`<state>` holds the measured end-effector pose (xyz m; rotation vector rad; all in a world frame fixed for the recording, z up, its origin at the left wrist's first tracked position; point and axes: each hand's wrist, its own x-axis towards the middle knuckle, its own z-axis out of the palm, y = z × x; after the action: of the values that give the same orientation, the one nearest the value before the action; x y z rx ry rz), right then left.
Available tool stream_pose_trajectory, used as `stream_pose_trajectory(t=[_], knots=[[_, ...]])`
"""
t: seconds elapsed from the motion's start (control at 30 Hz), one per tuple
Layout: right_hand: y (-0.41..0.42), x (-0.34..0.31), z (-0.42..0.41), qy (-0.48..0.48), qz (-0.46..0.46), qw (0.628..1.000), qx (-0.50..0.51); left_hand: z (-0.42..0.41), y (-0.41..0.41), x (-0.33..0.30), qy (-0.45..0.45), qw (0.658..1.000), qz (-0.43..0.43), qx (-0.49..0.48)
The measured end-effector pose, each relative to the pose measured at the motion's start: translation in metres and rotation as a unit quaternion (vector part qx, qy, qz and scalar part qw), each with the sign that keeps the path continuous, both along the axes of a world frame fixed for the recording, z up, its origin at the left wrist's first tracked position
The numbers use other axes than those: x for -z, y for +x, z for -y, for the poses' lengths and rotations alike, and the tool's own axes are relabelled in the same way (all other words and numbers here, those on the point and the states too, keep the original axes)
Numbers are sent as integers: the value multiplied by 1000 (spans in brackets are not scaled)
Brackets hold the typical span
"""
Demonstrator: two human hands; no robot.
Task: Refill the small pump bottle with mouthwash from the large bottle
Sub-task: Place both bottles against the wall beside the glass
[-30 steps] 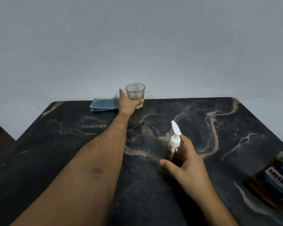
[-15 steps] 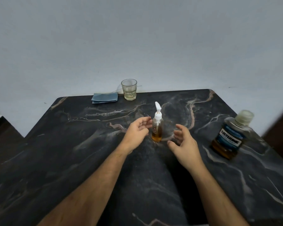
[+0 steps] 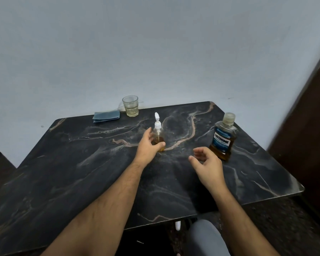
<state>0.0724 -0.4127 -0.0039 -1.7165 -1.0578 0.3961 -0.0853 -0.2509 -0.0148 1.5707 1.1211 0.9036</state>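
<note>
- My left hand curls its fingers round the small clear pump bottle.
- My right hand, fingers loose and apart, hangs right of it, near the big brown mouthwash bottle.

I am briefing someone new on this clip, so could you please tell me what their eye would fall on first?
Most striking is the small pump bottle mid-table, with the left hand curled round its amber-filled base. To the right stands the large Listerine bottle, capped, with the right hand loosely open just in front of it. At the far edge sit a glass and a folded blue cloth.
</note>
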Motion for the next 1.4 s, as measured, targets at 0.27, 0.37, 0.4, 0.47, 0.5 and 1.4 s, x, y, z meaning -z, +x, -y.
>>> stream_pose_trajectory(t=[0.27,0.37,0.4,0.47,0.5,1.4], knots=[[15,-5,12,68,14,990,125,-3,12,7,22,999,-27,-36],[28,-7,14,106,15,973,205,0,13,11,32,998,-21,-42],[32,-8,15,109,18,968,227,1,13,11,34,998,-21,-44],[40,-9,14,102,15,960,262,1,13,12,38,998,-21,-43],[46,-7,12,90,7,959,269,2,12,11,40,998,-22,-42],[40,3,-56,-13,-67,998,10,-10,0,2,33,999,-13,-38]])
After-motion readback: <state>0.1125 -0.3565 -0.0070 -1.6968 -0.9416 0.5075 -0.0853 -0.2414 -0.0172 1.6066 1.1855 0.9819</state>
